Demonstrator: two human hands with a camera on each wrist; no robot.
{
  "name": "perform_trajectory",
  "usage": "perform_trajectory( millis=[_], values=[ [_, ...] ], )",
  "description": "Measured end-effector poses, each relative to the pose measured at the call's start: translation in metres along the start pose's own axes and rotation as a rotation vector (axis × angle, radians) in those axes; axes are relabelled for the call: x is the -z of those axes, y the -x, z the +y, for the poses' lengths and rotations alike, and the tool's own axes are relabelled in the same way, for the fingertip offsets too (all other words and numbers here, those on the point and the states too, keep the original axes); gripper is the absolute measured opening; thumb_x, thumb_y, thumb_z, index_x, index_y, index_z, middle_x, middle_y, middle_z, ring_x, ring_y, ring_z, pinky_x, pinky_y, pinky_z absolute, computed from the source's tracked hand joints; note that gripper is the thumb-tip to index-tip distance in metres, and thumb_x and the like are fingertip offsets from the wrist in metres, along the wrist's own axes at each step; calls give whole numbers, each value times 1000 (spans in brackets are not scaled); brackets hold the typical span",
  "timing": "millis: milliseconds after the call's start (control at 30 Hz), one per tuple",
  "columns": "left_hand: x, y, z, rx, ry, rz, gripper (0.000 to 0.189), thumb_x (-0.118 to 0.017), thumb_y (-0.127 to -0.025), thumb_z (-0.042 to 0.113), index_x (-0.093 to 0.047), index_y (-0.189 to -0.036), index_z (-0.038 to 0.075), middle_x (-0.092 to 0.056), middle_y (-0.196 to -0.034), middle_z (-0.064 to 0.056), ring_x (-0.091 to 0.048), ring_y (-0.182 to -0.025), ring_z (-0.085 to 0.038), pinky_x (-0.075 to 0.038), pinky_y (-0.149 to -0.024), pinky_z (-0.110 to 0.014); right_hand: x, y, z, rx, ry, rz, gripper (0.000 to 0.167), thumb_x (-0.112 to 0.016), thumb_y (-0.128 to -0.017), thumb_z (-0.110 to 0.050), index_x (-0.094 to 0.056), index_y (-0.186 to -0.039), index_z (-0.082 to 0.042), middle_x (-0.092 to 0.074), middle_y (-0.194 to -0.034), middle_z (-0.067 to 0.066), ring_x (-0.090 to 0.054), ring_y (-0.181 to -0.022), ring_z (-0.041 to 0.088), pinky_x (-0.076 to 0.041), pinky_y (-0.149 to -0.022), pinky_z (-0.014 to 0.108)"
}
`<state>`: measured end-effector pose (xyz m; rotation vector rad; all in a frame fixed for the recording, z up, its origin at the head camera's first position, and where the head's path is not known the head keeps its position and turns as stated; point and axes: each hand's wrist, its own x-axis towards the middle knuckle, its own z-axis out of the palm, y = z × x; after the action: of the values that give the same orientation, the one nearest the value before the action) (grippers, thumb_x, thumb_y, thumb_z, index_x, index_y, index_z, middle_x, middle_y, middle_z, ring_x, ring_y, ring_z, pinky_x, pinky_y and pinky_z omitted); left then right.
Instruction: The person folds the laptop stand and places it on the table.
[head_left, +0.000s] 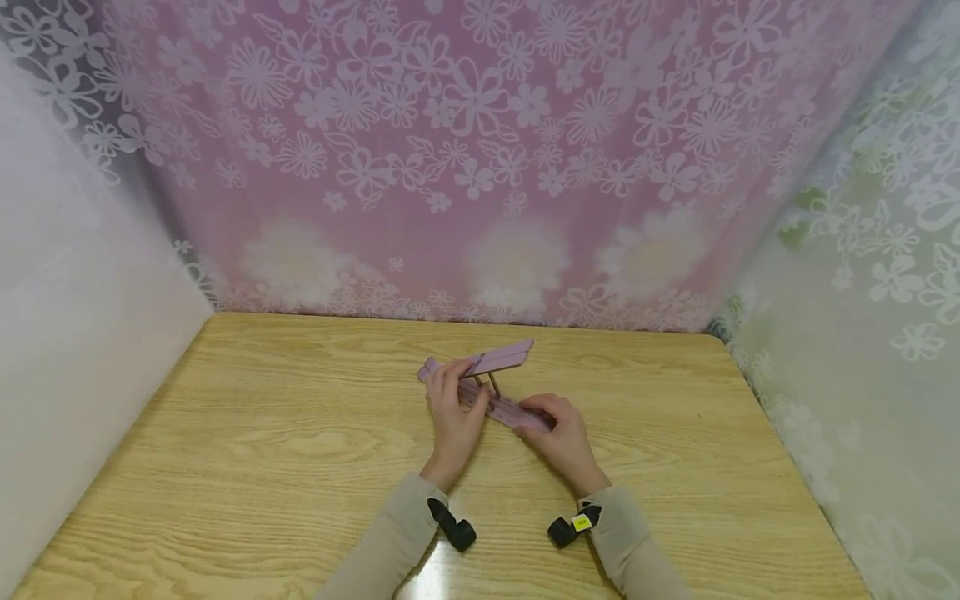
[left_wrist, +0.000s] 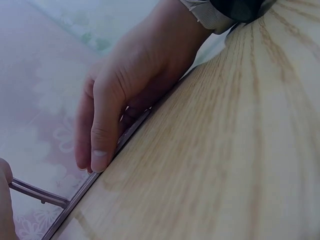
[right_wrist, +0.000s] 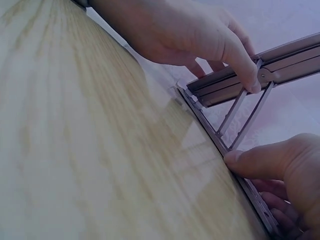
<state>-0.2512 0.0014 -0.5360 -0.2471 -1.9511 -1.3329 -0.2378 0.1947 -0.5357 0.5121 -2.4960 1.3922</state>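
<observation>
A pink-purple folding stand (head_left: 502, 360) rests on the wooden table, its two long panels hinged at the left and spread in a V. Thin struts (right_wrist: 245, 115) link the upper panel (right_wrist: 295, 60) with the lower panel (head_left: 504, 410). My left hand (head_left: 454, 421) holds the stand near the hinge, fingers over the upper panel and thumb beside the struts. Gripping the right end of the lower panel is my right hand (head_left: 566, 435), whose thumb (right_wrist: 250, 159) presses its near edge. In the left wrist view, only a sliver of my left hand (left_wrist: 5, 205) shows.
The wood-grain table (head_left: 285, 442) extends around both hands. Behind it hangs a pink flowered curtain (head_left: 420, 250), with pale hangings (head_left: 82, 275) at the sides. A black strap with a small camera (head_left: 453, 527) sits on each wrist.
</observation>
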Motion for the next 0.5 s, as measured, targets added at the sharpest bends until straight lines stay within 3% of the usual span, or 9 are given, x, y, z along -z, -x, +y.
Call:
perform_trajectory(
  millis=[367,500],
  values=[
    [0,0,3,30,-5,-3,44,-78,-83,7,-63,-123,14,-58,-124,-5,-45,-115,-27,-30,-95,-51,-4,1,-9,-40,5,46,34,-87,-72,-4,-76,-103,-8,-71,-105,3,-59,-95,23,-47,-81,40],
    [1,0,3,17,-13,6,44,-78,-83,6,-64,-123,13,-58,-124,-6,-46,-113,-28,-34,-95,-49,-5,2,-12,-27,-1,55,33,-86,-72,-4,-76,-103,-7,-71,-104,4,-60,-95,24,-46,-80,40]
  ],
)
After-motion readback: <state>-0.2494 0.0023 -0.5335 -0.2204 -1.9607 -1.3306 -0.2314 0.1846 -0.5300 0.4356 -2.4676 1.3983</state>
